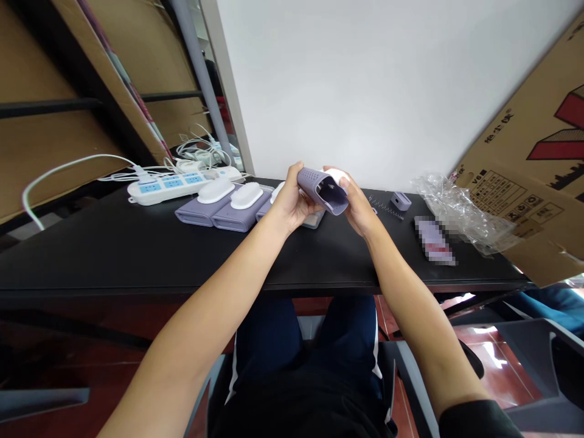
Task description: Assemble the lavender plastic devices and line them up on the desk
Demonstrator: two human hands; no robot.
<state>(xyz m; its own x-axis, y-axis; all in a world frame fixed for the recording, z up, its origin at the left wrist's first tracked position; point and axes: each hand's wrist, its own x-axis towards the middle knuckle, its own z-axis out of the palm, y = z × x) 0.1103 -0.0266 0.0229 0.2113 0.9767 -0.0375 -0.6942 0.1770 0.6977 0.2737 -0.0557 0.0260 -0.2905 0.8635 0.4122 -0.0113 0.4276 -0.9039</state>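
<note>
My left hand [291, 205] is closed around a hollow light-purple plastic housing [313, 184], raised above the black table. The housing is tilted, with its open end facing me and rows of small holes along its top. My right hand [358, 210] pinches a white rounded piece [336, 175] against the housing's right side; fingers hide part of it, and I cannot tell whether the two are joined. To the left of my hands lie purple flat cases [236, 217] with white oval pieces [247, 196] on top. A greyish clear item [314, 219] lies partly hidden beneath my hands.
A white power strip [176, 184] with tangled cables sits at the back left. On the right are a small purple block [400, 201], a metal spring [387, 208], a blurred-out phone-like object [434, 241], clear plastic wrap [465, 210] and a cardboard box [515, 182]. A white wall rises behind.
</note>
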